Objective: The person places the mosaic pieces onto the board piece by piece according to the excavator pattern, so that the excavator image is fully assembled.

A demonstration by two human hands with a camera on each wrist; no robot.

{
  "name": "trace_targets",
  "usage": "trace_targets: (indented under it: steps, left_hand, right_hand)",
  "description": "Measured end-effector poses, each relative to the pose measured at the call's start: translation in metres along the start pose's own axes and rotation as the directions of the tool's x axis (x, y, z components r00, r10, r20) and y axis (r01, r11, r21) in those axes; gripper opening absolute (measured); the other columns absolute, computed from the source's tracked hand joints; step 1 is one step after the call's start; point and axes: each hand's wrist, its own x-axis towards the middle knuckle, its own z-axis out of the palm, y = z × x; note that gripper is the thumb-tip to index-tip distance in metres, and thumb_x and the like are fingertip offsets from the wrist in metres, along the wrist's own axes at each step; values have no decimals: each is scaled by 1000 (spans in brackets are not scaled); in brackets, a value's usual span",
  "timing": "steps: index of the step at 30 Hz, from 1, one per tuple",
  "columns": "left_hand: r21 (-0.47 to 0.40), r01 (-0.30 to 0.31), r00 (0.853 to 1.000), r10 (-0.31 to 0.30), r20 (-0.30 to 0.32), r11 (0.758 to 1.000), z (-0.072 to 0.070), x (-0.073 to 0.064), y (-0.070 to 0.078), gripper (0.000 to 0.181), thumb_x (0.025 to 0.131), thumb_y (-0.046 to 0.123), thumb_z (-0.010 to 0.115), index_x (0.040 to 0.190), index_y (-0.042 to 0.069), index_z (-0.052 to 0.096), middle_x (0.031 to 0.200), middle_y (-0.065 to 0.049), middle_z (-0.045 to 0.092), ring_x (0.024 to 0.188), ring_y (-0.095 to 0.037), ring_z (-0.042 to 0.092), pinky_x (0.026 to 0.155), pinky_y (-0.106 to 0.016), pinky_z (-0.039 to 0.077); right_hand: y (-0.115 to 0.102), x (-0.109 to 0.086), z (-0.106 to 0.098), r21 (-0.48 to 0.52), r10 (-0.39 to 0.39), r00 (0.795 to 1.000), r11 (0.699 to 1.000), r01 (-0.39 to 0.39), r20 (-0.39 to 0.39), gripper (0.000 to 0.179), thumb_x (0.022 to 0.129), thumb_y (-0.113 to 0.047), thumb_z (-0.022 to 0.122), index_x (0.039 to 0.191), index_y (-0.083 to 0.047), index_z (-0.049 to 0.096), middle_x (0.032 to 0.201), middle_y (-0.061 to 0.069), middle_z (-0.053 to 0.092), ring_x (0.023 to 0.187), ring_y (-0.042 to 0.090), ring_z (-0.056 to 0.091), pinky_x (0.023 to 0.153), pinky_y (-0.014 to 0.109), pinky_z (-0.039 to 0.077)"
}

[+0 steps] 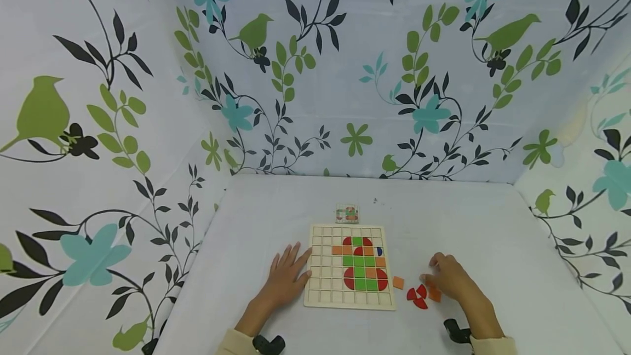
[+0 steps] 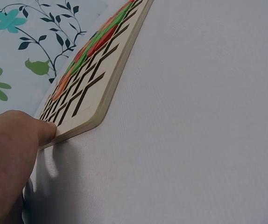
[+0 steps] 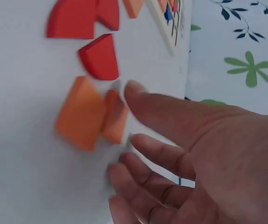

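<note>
A wooden grid board (image 1: 322,289) lies on the table, partly filled with red, green and orange pieces and one blue piece. My left hand (image 1: 286,278) rests at the board's left side, fingers spread, its thumb (image 2: 47,130) touching the edge. To the right of the board, my right hand (image 1: 452,278) hovers by two orange pieces (image 3: 80,116), thumb and fingers apart and nothing held between them. Several red quarter-round pieces (image 3: 100,58) lie close by. One more orange square (image 1: 398,282) sits just off the board's right edge.
Behind the board stands a small picture card (image 1: 347,213) with a coloured pattern. The white table (image 1: 266,207) is bordered at the back and sides by a patterned cloth (image 1: 305,147) with leaves and birds.
</note>
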Motion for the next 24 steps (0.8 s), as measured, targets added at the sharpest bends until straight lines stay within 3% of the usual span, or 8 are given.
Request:
trace_targets:
  steps: [3,7,15,20,24]
  left_hand:
    - [-5,3,1000,-3,-4,1000,1,0,-1,56,109,32,55,161,16,45,170,-21,32,159,-46,23,123,-72,16]
    - [-6,-3,1000,3,-5,1000,2,0,-2,56,109,32,55,161,16,45,170,-21,32,159,-47,23,123,-73,16]
    - [-4,-7,1000,7,-4,1000,1,-1,-3,56,108,32,55,161,16,45,170,-21,32,159,-47,23,122,-73,16]
    - [-4,-2,1000,2,-3,1000,2,0,-3,56,108,32,55,161,17,45,171,-20,31,160,-46,22,123,-73,16]
    - [-5,2,1000,-2,-2,1000,3,0,-3,56,108,33,55,161,17,45,171,-20,32,160,-45,22,123,-72,16]
  right_hand:
    - [9,-4,-1,20,-28,1000,999,28,13,32,93,-17,80,109,3,60,100,15,62,90,27,59,78,45,56]
    - [17,-5,3,27,-72,997,997,73,-30,21,96,-13,76,105,0,62,97,11,61,88,24,59,76,40,54]
    - [17,-9,4,38,-81,996,996,83,-44,26,91,-12,80,109,2,66,98,11,58,90,23,55,77,38,50]
    - [19,-8,9,56,-64,996,996,68,-70,24,94,-9,77,113,1,66,101,11,58,92,23,55,79,36,52]
    - [19,-6,11,76,-31,998,996,36,-61,29,94,-10,77,118,2,66,106,12,59,97,25,57,85,43,56]
